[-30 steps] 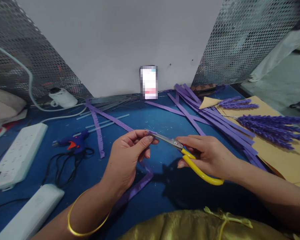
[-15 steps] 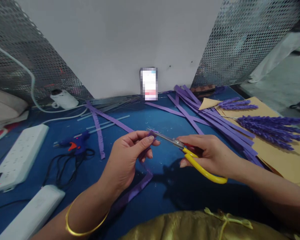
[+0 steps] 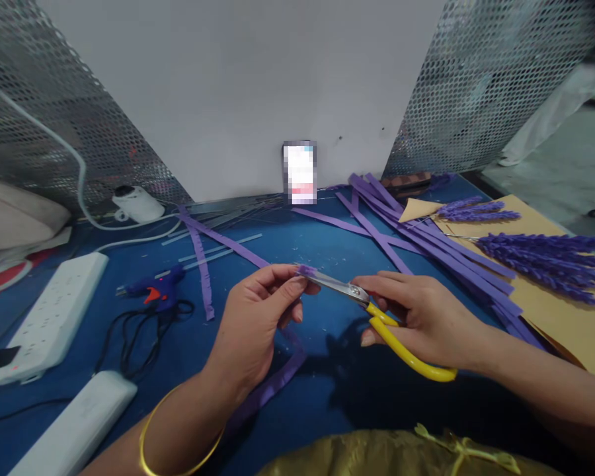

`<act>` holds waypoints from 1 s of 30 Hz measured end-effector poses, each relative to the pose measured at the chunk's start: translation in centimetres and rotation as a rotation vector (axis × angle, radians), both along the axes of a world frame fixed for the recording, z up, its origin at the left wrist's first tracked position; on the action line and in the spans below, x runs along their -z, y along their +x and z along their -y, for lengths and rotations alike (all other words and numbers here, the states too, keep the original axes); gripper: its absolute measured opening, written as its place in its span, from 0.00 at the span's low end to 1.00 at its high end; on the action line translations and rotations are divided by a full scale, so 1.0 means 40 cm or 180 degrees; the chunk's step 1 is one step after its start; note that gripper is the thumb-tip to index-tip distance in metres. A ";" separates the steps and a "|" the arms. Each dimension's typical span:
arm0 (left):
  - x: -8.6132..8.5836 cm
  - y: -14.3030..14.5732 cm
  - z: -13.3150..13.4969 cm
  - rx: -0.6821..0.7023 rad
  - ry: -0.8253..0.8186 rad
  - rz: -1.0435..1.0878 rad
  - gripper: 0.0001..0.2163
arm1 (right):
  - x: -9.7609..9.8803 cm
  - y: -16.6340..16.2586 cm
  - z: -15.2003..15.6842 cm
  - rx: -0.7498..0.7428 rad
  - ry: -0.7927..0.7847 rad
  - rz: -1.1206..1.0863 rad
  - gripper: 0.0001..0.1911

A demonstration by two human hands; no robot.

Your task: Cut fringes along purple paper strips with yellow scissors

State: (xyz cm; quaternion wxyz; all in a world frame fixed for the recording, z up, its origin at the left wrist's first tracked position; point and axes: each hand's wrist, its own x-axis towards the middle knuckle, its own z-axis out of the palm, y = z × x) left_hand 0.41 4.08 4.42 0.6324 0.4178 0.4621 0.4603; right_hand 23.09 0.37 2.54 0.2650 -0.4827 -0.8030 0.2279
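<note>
Between thumb and fingers, my left hand [image 3: 265, 314] pinches one end of a purple crepe paper strip [image 3: 285, 373], whose length hangs down and trails along the blue table. My right hand [image 3: 416, 317] grips yellow-handled scissors [image 3: 401, 347] that point left. Their blades lie against the pinched paper end, right at my left fingertips. Whether the blades have cut into the paper, I cannot make out. More purple strips [image 3: 441, 258] are heaped beyond my right hand, and a ruffled strip [image 3: 201, 264] lies left of my left hand.
At left are a blue glue gun [image 3: 161, 287] with clear glue sticks [image 3: 223, 251], a white power strip [image 3: 54, 317] and a white adapter [image 3: 136, 203]. A phone [image 3: 300, 173] leans on the back board. Purple lavender stems [image 3: 545, 261] rest on brown paper [image 3: 575, 330] at right.
The scissor blades now look closed together over the paper end, where they were slightly apart. The whole view has shifted a little; both hands keep their holds.
</note>
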 end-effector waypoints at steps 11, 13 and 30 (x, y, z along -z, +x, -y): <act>0.004 0.006 0.000 -0.0027 -0.0064 0.0033 0.05 | 0.007 -0.001 0.002 -0.0013 0.0006 0.0059 0.24; 0.003 0.007 0.000 -0.0043 -0.0076 0.0029 0.05 | 0.007 -0.001 0.002 -0.0028 0.0007 0.0078 0.24; -0.008 0.005 -0.001 -0.0097 -0.0260 0.0075 0.06 | 0.003 0.001 -0.001 -0.0072 -0.0131 -0.0015 0.22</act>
